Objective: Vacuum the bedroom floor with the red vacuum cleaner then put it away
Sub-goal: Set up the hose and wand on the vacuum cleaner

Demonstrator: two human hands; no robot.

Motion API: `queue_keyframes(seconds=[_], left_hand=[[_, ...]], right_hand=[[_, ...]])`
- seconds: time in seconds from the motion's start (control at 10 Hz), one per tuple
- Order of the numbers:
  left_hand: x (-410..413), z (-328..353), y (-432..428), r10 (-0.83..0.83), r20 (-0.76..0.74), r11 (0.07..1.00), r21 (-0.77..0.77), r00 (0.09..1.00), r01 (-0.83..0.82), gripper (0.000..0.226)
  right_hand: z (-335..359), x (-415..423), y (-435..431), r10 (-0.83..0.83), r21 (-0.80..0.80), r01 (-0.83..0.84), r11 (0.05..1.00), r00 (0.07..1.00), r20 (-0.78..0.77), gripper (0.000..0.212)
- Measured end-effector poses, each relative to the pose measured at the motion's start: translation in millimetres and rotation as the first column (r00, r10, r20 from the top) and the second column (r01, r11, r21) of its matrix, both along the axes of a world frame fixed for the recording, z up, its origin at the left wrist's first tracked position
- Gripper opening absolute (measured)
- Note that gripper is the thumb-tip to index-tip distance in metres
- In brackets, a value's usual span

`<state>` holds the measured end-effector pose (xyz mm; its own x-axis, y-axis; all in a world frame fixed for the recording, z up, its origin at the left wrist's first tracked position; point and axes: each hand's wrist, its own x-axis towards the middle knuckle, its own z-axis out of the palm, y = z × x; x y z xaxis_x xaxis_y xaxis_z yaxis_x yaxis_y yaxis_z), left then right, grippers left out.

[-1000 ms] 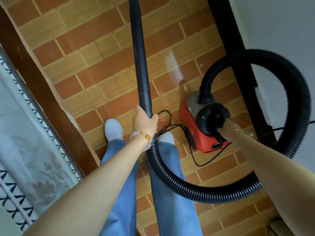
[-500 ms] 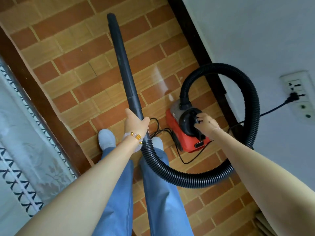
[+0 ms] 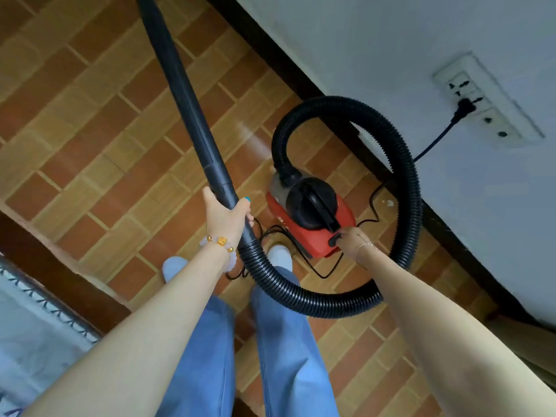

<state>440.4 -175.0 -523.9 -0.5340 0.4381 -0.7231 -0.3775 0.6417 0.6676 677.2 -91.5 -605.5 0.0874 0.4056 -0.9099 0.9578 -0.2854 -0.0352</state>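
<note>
A brick-patterned tile floor runs between a dark wooden bed frame on the left edge and a dark skirting board under a pale wall on the right. The left hand, with a beaded bracelet on its wrist, is clenched round the lower end of the black wand, which slants up and away over the floor. Just below that grasp the ribbed black hose starts. It loops toward the wall and curls back into the top of the red vacuum cleaner. The cleaner stands on the floor near the skirting-board edge, just beside the person's feet. The right hand has its fingertips on a black tab at the cleaner's near end; I cannot tell whether they press or pinch it. A black cord lies coiled around the cleaner and rises to a plug in the wall socket strip. Blue trouser legs fill the bottom of the view.
</note>
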Motion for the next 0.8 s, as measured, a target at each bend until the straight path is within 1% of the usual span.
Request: queue_keyframes(seconds=[0.1,0.2,0.3,0.4,0.5,0.6,0.7,0.8], left_hand=[[15,-18,12,0.049,0.079,0.998,0.034,0.996,-0.052,0.044],[28,-38,17,0.091,0.139,0.995,0.03,0.986,-0.096,0.033],[40,-55,19,0.079,0.129,0.997,0.002,0.988,-0.08,0.03],[48,-67,18,0.03,0.095,0.999,-0.036,0.995,-0.027,0.028],[50,-78,13,-0.006,0.053,0.998,-0.056,0.999,0.009,0.025],[48,-83,10,0.004,0.036,0.998,-0.064,0.999,-0.002,0.026],[44,-88,7,0.052,0.055,0.996,-0.076,0.997,-0.047,0.024],[45,-94,2,0.088,0.069,0.99,-0.118,0.994,-0.079,0.024]], right_hand=[[-22,14,-2,0.212,-0.035,-0.212,0.977,0.977,0.005,0.019],[-58,32,-10,0.077,-0.015,-0.077,0.997,0.997,0.002,0.014],[-75,42,-20,0.021,-0.079,-0.024,0.997,0.999,-0.038,0.05],[-81,40,-32,0.032,-0.144,-0.041,0.989,0.997,-0.065,0.071],[-87,38,-36,0.07,-0.16,-0.081,0.984,0.995,-0.078,0.079],[-86,31,-32,0.033,-0.183,-0.046,0.982,0.997,-0.075,0.083],[-91,31,-30,-0.015,-0.193,0.003,0.981,0.998,-0.06,0.084],[-90,32,-29,-0.052,-0.203,0.034,0.979,0.995,-0.083,0.082]])
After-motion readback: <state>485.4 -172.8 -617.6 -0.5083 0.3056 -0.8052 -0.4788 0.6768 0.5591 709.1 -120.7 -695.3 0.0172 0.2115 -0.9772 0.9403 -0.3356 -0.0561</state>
